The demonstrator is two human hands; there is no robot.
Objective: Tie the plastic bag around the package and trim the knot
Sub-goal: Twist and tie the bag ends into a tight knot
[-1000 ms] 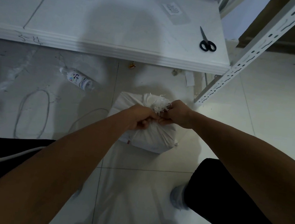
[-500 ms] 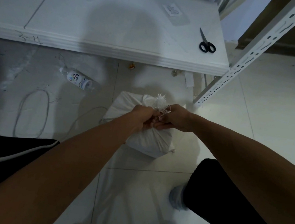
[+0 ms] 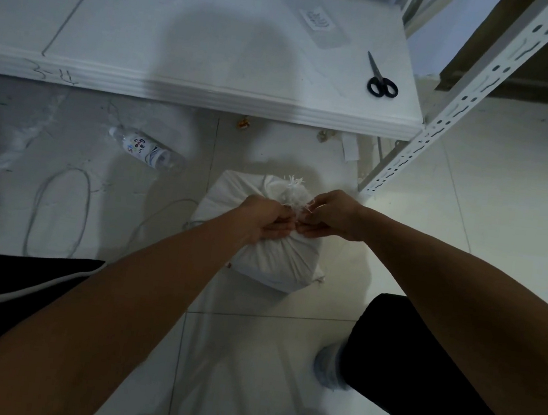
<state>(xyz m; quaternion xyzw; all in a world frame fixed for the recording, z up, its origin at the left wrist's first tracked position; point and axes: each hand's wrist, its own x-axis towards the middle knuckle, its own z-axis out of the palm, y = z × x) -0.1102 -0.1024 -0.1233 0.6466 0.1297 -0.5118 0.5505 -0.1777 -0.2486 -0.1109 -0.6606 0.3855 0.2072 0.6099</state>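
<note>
plastic bag (image 3: 273, 259) | left hand (image 3: 269, 222); right hand (image 3: 329, 219) gripping knot, mostly hidden

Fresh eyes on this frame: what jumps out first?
Both hands, left hand and right hand, meet at the frayed knot on top of the white bagged package on the floor tiles. Black scissors lie untouched on the white shelf beyond.
</note>
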